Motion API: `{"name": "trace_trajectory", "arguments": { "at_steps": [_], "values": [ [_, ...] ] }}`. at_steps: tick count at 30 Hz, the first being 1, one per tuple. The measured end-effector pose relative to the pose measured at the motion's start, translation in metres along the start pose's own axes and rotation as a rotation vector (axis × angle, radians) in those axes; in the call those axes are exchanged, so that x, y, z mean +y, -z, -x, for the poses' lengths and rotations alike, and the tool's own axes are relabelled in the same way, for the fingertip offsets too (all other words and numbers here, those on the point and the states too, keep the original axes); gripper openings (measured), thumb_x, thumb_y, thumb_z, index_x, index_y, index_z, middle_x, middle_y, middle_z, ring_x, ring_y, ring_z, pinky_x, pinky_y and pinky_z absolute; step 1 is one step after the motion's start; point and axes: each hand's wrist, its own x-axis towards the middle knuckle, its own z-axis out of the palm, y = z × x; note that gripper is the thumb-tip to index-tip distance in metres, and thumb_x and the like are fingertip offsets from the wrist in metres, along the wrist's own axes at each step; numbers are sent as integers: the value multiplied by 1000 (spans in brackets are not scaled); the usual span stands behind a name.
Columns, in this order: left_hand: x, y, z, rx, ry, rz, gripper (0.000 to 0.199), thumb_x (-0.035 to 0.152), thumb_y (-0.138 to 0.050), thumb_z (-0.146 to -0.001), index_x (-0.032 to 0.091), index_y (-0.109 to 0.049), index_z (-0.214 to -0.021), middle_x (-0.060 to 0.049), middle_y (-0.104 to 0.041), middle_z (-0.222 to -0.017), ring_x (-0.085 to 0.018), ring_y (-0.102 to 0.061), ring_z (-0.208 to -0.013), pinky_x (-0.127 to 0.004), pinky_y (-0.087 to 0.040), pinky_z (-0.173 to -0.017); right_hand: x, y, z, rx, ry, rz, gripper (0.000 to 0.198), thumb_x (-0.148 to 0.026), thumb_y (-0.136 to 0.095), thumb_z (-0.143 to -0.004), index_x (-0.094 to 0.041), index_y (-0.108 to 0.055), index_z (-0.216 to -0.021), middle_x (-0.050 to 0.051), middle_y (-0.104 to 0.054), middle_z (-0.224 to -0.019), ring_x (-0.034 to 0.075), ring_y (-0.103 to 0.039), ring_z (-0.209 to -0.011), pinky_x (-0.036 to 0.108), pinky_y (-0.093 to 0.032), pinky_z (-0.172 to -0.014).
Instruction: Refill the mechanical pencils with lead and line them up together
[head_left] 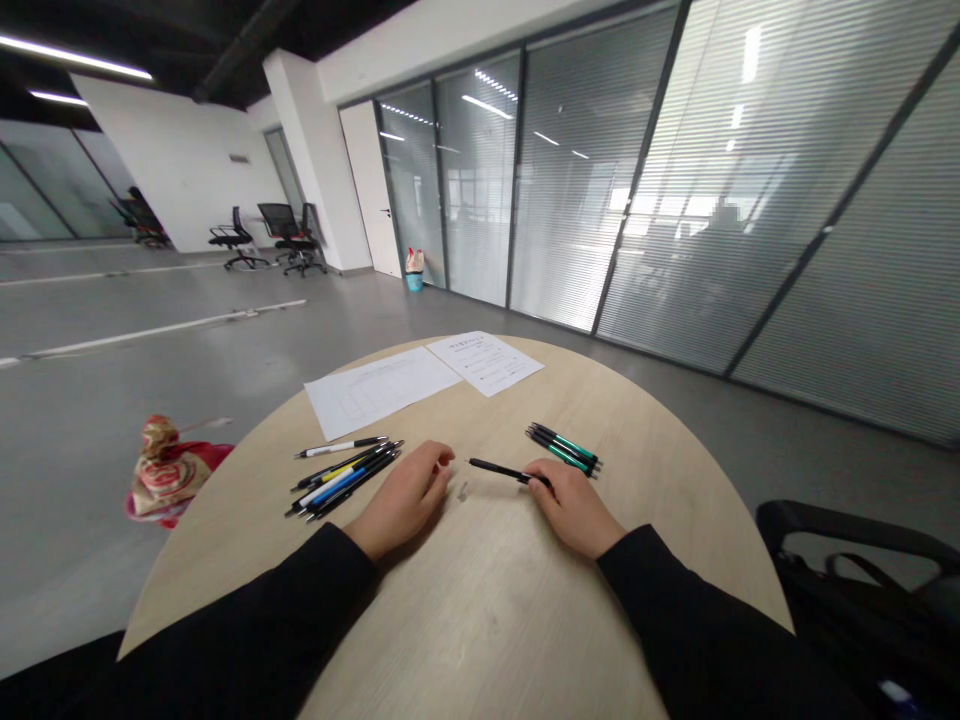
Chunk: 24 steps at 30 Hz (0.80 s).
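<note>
Right hand has its grip pinched on one end of a black pen, probably so the other end's free near the left hand, thumb and fingers apart.

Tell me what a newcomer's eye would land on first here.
Probably the black pen in the right hand, near the middle of the round table. Next might come the green-and-black pens lying just beyond that hand, and the mixed pile of pens to the left of the left hand. Two white sheets of paper lie toward the table's far edge.
</note>
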Motion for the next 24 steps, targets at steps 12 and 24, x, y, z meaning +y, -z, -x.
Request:
{"name": "trace_trajectory", "arguments": {
  "at_steps": [12,24],
  "values": [
    [5,3,0,-218,-199,-22,24,18,-45,-97,22,-68,-100,-10,-62,-106,-23,-58,-96,-36,-47,-86,2,3,-1,50,-61,-66,17,-15,-51,-92,-18,-67,-94,5,-71,-94,21,-63,-89,33,-45,-83],
    [7,13,-5,-194,-226,-337,27,13,-44,-96,18,-63,-77,-7,-64,-82,-20,-58,-75,-35,-44,-74,2,3,-1,28,-66,-71,17,-14,-51,-91,-19,-67,-94,5,-72,-94,21,-64,-89,33,-46,-82]
  ]
}}
